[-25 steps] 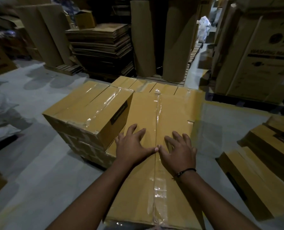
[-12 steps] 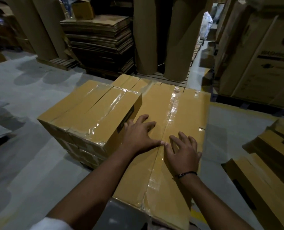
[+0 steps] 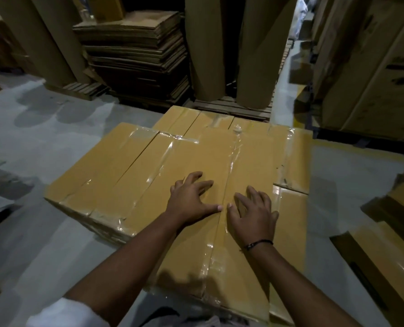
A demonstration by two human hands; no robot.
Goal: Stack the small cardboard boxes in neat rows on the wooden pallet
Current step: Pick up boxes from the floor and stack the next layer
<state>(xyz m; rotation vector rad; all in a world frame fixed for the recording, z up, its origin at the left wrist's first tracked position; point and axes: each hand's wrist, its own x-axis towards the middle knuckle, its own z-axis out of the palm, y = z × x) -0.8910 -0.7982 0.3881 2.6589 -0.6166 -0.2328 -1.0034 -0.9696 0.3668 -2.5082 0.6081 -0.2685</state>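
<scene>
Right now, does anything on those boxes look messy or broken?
Yes. The box under the left hand and right hand juts out nearer than the boxes beside it, so the front edge is uneven. The clear tape near its right edge looks wrinkled and torn.

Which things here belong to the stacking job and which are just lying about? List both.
Job: taped boxes, left hand and right hand resting on them, more boxes at right.
Lying about: cardboard rolls, pile of flat cardboard, big carton.
</scene>
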